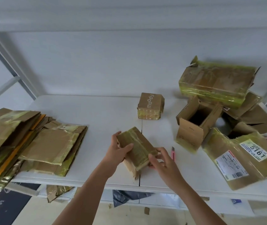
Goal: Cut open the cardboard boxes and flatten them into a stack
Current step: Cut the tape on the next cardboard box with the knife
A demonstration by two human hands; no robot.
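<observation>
both hands, left hand (119, 150) and right hand (162, 161), grip a small taped cardboard box (137, 147); pink utility knife (173, 153) lies just right of it.

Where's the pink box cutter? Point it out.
The pink box cutter lies on the white table, just right of the right hand holding the small taped box.

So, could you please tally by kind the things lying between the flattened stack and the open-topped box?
Boxes: 2, the held box and the moody box
Cutters: 1, the pink cutter
Total: 3
</observation>
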